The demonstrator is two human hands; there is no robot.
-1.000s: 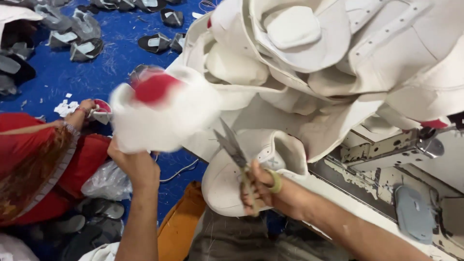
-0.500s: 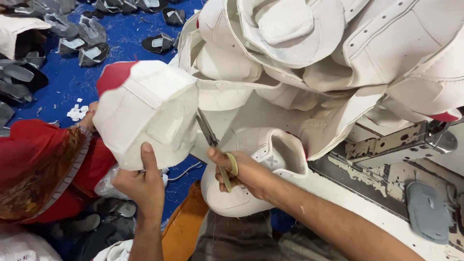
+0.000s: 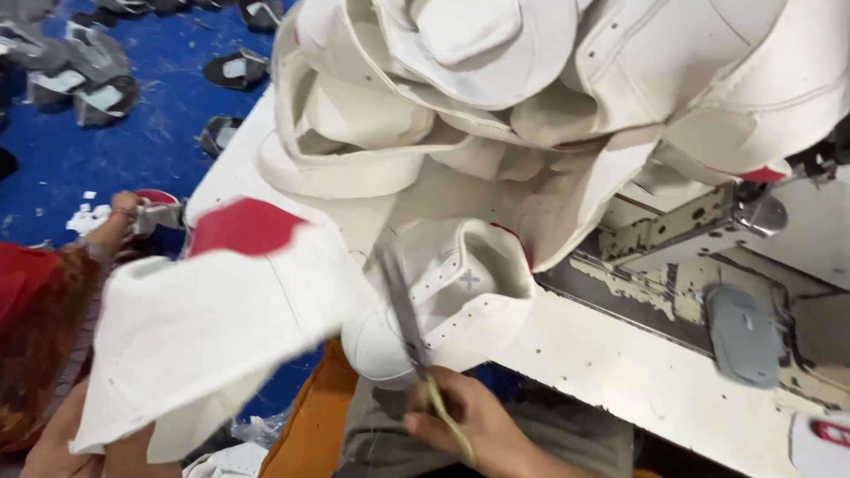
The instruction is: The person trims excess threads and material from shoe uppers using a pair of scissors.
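Work piece: white cap with a red patch [image 3: 221, 327] — held up in the air at the left, in front of the desk [image 3: 620, 372], blurred by motion.
Left hand: left hand [image 3: 62, 443] grips the cap from below at the bottom edge; fingers closed on the cloth, mostly hidden.
Right hand: right hand [image 3: 474, 425] is closed around small scissors [image 3: 407, 319], blades pointing up toward the cap's edge; I cannot tell if the blades touch the cloth.
Progress: trimming seems to be in the middle — the cap in hand is not put down yet, and another white cap [image 3: 443, 301] lies at the desk edge.
Left to do: large pile of white caps [image 3: 549, 106] on the desk looks not yet handled.
Nearby: another person's hand [image 3: 119, 217] at the left, above the blue floor [image 3: 159, 124].
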